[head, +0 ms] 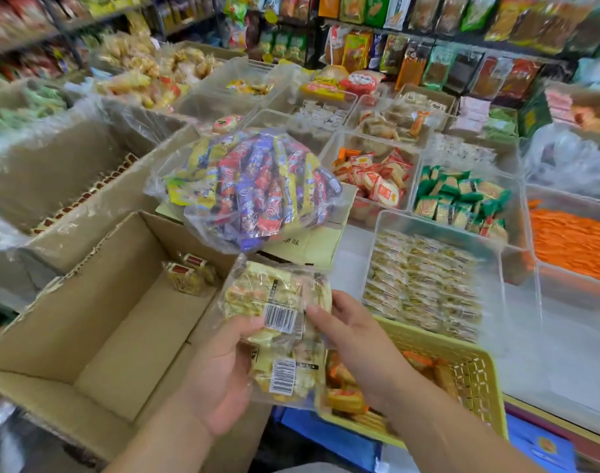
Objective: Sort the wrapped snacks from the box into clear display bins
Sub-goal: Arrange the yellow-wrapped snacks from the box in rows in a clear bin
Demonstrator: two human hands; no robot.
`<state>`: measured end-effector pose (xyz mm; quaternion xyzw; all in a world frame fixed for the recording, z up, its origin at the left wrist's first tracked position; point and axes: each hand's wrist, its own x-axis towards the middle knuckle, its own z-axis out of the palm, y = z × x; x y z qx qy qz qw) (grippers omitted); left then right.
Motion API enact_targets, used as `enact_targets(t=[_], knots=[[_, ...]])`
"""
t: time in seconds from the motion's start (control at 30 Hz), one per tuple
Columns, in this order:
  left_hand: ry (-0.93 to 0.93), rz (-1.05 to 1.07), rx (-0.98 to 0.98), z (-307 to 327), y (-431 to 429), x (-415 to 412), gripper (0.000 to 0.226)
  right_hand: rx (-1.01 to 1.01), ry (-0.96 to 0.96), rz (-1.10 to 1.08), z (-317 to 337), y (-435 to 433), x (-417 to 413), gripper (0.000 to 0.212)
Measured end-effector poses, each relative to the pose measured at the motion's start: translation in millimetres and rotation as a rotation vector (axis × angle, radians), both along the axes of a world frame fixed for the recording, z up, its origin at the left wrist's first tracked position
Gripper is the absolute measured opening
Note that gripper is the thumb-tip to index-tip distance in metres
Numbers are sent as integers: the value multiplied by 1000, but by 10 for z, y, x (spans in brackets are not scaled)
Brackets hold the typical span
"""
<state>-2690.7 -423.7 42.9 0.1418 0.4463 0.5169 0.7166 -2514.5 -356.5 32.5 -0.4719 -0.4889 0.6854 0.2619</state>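
Nearest me, the left hand [220, 367] cups a small bundle of snack packs [274, 302] from below and the left, thumb laid over the front by a barcode label. The right hand [353, 332] pinches the bundle's right edge, thumb in front; its fingers are hidden behind, so I can't tell how they lie. The bundle sits up off the surface, between the box [121, 336] on the near left and the yellow basket [476, 377] on the near right.

Handling, my judgement: light, crinkly film, slick, packs loose against each other, contents likely crumbly. I'd support from underneath and clamp flat faces, not the sealed ends, which could slide out. Squeeze gently.

In the far corner of the box, a few leftover packs [189, 276] stand against the wall; the rest of the floor shows bare cardboard.

Further right, a clear bin [375, 247] holds rows of pale packs that look like the same kind; probable destination.

Beyond the box, a clear candy bag [254, 186] lies on a flap. Farther right, red packs [377, 179] and green packs [462, 199] fill separate bins. Shelves behind are blurred.
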Motion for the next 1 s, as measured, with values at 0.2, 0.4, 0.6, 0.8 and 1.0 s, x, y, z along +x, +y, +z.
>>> enact_targets(t=[0.2, 0.4, 0.6, 0.8, 1.0], knots=[[86, 105, -79, -20, -21, 464, 37, -70, 167, -187, -119, 62, 641, 34], [133, 235, -214, -101, 93, 898, 35, 717, -261, -115, -242, 152, 1291, 55], [104, 93, -248, -105, 241, 1245, 44, 1191, -315, 34, -380, 115, 1440, 46], [144, 7, -172, -111, 360, 1326, 55, 1095, -307, 59, -440, 137, 1518, 51], [187, 23, -211, -204, 440, 1332, 40, 985, -399, -96, -512, 236, 1665, 71]])
